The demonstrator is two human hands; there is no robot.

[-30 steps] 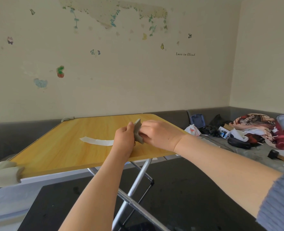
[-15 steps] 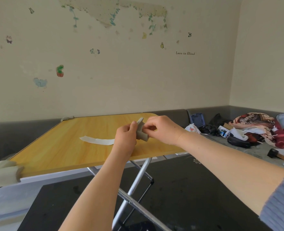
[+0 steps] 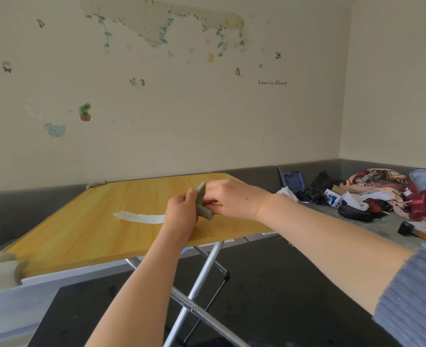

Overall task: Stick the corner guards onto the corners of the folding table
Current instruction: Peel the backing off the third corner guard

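Note:
The folding table has a yellow wood-grain top on crossed metal legs. Above its right half, both my hands hold a grey corner guard. My left hand grips the guard from the left. My right hand pinches it from the right, fingertips hidden behind it. Another grey corner guard sits on the near left corner. A third corner guard covers the far left corner. The far right corner shows bare wood. A white backing strip lies on the tabletop.
A grey bench runs along the walls behind and to the right of the table. On its right part lie a pile of clothes and bags and a hammer. A dark floor lies under the table.
Both hands have shifted slightly away from me and upward with the guard, and the guard has been turned a little between the fingers. The table and strip have not moved.

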